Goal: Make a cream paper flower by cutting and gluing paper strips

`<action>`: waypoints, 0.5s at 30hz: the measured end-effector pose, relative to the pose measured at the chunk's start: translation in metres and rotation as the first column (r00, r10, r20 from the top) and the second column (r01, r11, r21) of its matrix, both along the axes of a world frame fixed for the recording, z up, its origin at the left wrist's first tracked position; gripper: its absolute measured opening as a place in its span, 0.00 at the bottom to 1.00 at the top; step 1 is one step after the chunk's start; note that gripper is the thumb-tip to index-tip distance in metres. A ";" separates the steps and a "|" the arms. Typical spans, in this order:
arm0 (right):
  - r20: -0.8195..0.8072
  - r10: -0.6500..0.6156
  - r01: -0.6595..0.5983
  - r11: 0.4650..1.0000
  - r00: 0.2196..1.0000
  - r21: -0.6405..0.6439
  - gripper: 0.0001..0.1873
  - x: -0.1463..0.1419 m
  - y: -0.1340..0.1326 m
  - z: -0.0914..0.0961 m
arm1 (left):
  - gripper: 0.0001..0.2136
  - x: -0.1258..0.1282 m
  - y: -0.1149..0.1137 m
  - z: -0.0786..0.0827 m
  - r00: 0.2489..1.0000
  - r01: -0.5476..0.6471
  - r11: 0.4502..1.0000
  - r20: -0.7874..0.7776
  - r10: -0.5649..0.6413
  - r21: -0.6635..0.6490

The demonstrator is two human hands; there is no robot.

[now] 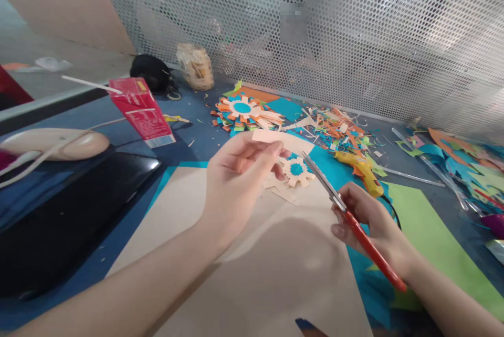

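Observation:
Between thumb and fingers, my left hand (240, 174) pinches a strip of cream paper (291, 140) above the work surface. My right hand (366, 221) is closed around the red-handled scissors (356, 227), whose blades point up and left to the strip's right end. Whether the blades touch the paper I cannot tell. Below the strip lies a cream paper flower (298, 171) with a blue centre, beside a few small cream pieces (285, 195). Under both hands a large cream sheet (283, 279) covers the table, overlapping blue paper (364, 287).
A yellow glue gun (362, 169) lies right of centre, near green paper (441, 237). Paper scraps (342, 129) and another layered paper flower (242, 108) are behind. At left are a pink drink carton (144, 111) with a straw and a black tablet-like device (74, 216). Perforated metal (315, 53) borders the back.

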State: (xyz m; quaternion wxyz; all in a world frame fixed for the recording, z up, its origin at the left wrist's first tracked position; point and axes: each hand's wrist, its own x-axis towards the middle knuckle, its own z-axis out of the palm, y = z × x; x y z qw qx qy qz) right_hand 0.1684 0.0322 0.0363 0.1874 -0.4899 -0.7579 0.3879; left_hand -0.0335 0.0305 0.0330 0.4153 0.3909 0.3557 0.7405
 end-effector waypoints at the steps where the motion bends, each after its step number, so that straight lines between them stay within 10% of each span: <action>1: -0.006 -0.003 0.003 1.000 1.000 -0.006 0.17 0.000 0.000 0.000 | 0.01 0.000 0.001 0.001 1.000 -0.023 1.000 -0.004 0.023 0.006; 15: -0.037 0.010 -0.010 1.000 0.999 0.007 0.15 0.006 0.005 -0.006 | 0.06 -0.005 0.004 -0.003 0.985 -0.058 0.995 -0.160 0.070 0.079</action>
